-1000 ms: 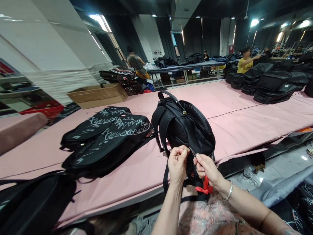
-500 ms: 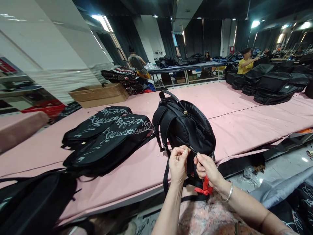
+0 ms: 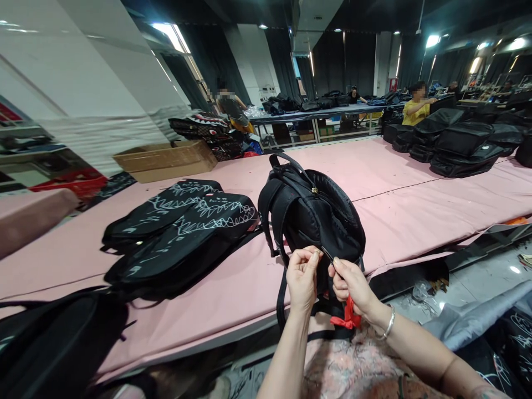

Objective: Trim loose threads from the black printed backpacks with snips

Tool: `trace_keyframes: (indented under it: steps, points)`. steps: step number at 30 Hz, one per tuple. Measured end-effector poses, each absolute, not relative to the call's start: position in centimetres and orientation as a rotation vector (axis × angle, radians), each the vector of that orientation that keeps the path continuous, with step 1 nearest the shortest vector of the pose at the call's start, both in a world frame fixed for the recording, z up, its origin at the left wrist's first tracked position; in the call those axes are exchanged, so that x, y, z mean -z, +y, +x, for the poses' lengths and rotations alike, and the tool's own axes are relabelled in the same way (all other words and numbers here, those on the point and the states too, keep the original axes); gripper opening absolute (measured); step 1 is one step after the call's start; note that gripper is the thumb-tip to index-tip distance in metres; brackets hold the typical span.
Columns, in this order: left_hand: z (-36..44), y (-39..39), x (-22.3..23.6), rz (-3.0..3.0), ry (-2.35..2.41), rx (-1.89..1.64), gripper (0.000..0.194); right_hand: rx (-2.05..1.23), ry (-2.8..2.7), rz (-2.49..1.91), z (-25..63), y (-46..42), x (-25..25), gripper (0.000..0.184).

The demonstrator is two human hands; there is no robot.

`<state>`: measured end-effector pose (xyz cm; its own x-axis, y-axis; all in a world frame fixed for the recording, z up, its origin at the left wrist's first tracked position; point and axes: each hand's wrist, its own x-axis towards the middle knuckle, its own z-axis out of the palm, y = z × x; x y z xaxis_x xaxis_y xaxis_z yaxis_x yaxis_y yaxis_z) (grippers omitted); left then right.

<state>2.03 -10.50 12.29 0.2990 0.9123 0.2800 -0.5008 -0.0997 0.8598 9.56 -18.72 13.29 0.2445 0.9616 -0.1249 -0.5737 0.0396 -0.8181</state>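
Observation:
A black backpack [image 3: 307,216] stands on the pink-covered table right in front of me, its top opening gaping and a small gold-coloured zip pull near the rim. At its lower front, my left hand [image 3: 302,277] is closed in a pinch; whatever lies between thumb and finger is too small to see. Close beside it, my right hand [image 3: 349,282] grips a slim dark pointed tool [image 3: 327,254], its tip directed toward the left fingertips. Below the right hand hangs a knotted red strip [image 3: 348,317]; whether it belongs to the tool is unclear.
Black backpacks with white jagged drawings [image 3: 187,233] lie to the left on the pink table [image 3: 241,277]. Another black bag [image 3: 66,332] is nearer. Behind stands a cardboard box [image 3: 166,160]. Stacked black bags [image 3: 465,138] sit at right, near a person in yellow [image 3: 415,111].
The view has shifted very slightly. Both hands keep the same pinched hold at the backpack, and the backpack stays in place.

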Motion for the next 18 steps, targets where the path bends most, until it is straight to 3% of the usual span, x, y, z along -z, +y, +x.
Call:
trace_keyframes:
  steps: [12, 15, 18]
  points:
    - [1.4, -10.5, -11.8, 1.205, 0.583, -1.260, 0.022, -1.130, -0.694, -0.852, 9.6, -18.5, -12.4, 0.041]
    - [0.3, -10.7, -12.3, 1.358, 0.585, -1.215, 0.020, -0.988, -0.744, -0.878, 10.5, -18.6, -12.6, 0.040]
    - [-1.0, -10.2, -13.9, 1.611, 0.519, -1.191, 0.029, -0.836, -0.772, -0.935, 11.8, -18.3, -12.9, 0.039]
